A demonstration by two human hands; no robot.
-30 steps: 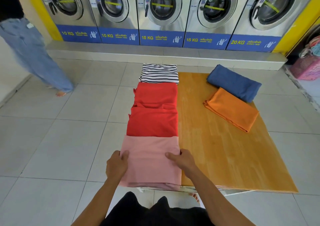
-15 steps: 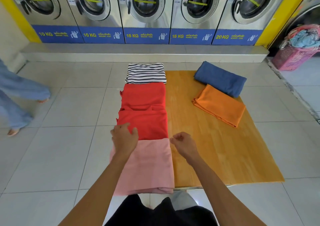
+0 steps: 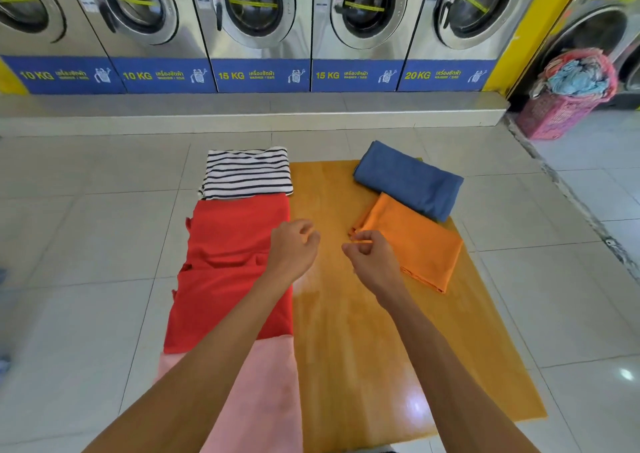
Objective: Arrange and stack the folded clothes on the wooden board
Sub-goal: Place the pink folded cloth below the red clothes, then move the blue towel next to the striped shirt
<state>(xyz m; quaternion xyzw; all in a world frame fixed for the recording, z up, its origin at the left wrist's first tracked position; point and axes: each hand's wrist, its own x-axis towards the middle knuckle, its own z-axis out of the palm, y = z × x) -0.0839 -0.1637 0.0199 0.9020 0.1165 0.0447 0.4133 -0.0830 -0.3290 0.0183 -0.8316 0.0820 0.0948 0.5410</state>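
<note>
A wooden board (image 3: pixel 363 331) lies on the tiled floor. Along its left edge runs a row of folded clothes: a striped shirt (image 3: pixel 247 173) farthest, a red garment (image 3: pixel 225 265) in the middle, a pink one (image 3: pixel 266 393) nearest me. On the right side lie a folded blue cloth (image 3: pixel 408 178) and a folded orange cloth (image 3: pixel 415 241), the blue one overlapping the orange one's far end. My left hand (image 3: pixel 292 248) hovers over the red garment's right edge, fingers loosely curled, holding nothing. My right hand (image 3: pixel 370 256) hangs just left of the orange cloth's near corner, fingers curled and empty.
A row of steel washing machines (image 3: pixel 256 19) on a raised step (image 3: pixel 242 113) lines the far wall. A pink laundry basket (image 3: pixel 561 106) heaped with clothes stands at the far right. Grey floor tiles (image 3: pixel 86 244) surround the board.
Both hands let go of the pink garment and moved forward and to the right, now above the red garment's edge and the board's middle. The person at the left has left the view.
</note>
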